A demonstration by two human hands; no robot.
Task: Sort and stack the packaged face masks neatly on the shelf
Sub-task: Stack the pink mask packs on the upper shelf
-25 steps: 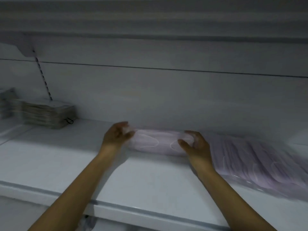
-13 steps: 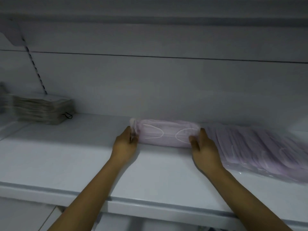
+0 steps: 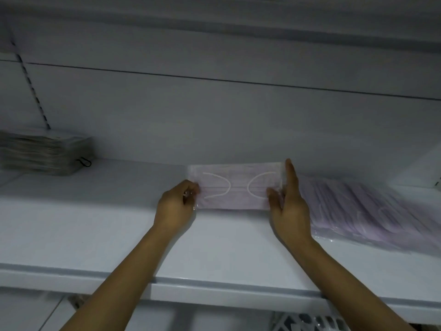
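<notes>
Two grips clasp the mask packet [image 3: 238, 187] by its short ends, left grip [image 3: 176, 206] curled, right grip [image 3: 290, 206] pinching (forefinger raised), stretching it flat for stacking near the shelf [image 3: 95, 223] back edge, beside the slumped stack [image 3: 370, 211].

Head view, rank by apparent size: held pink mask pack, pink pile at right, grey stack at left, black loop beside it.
1. pink pile, largest.
2. held pink mask pack and grey stack look alike; the stack runs off frame, so unranked.
3. black loop, smallest.
</notes>
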